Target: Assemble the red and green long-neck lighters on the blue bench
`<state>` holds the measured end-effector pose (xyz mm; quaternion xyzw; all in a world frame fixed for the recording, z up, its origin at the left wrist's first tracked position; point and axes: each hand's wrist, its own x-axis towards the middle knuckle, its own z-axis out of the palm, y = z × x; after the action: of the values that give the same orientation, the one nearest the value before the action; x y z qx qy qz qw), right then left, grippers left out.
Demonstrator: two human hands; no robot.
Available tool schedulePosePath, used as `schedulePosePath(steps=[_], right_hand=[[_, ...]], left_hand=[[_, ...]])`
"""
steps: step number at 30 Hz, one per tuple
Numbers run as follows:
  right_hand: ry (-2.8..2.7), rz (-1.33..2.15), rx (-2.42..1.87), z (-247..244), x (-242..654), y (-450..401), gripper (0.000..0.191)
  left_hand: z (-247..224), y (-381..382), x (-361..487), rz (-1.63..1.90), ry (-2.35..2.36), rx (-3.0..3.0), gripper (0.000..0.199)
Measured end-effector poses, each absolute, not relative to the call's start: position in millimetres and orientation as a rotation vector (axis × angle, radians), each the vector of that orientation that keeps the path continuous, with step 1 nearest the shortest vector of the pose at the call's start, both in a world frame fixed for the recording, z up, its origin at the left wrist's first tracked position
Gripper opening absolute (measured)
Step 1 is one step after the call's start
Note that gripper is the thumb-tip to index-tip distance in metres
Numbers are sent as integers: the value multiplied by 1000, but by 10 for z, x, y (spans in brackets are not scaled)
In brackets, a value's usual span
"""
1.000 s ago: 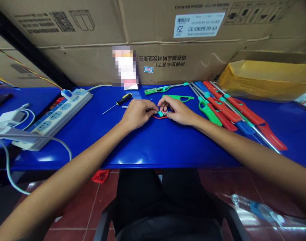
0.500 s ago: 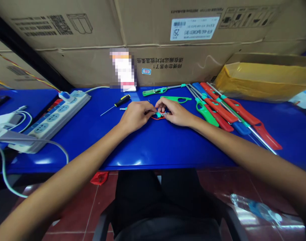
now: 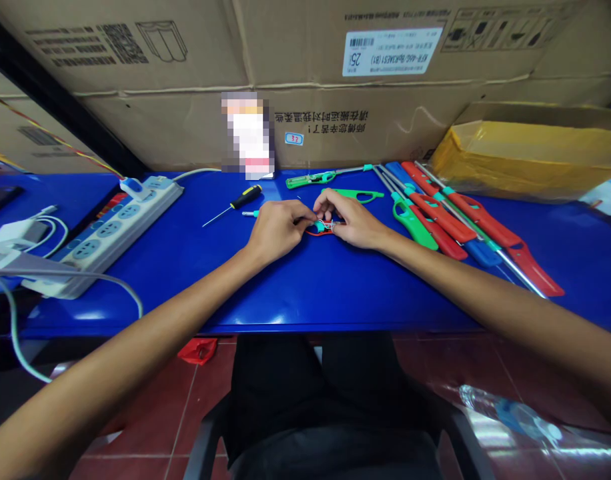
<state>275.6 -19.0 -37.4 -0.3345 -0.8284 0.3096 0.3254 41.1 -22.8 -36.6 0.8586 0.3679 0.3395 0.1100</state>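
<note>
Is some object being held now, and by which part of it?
A small red plastic piece with teal insert and thin wires: the left hand holds its left end, the right hand its right end. Fingers hide the exact grip.

Single head-worn view, facing forward and down over the near edge of the blue desk (image 3: 265,287). Cardboard (image 3: 185,127) closes the far side. Both forearms enter from the near corners. Desk work is at arm's reach; floor (image 3: 185,413) shows below the near edge.
</note>
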Motion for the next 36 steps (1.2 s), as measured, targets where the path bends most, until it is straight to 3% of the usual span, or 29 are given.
schedulePosePath(steps=[9, 16, 21, 26, 36], right_hand=[[-2203, 761, -844, -382, 2755, -156, 42], [-2210, 811, -836, -357, 2778, -147, 42], [-2223, 799, -815, -336, 2784, -160, 45], [-2250, 716, -811, -331, 2775, -177, 32], [-2206, 668, -924, -364, 2737, -171, 8]], left_hand=[[-223, -183, 270, 781, 931, 2792, 29], [-6, -88, 64, 917, 967, 2661, 27], [113, 78, -267, 633, 1022, 2771, 28], [36, 103, -243, 440, 977, 2739, 27], [-104, 81, -27, 557, 860, 2756, 24]])
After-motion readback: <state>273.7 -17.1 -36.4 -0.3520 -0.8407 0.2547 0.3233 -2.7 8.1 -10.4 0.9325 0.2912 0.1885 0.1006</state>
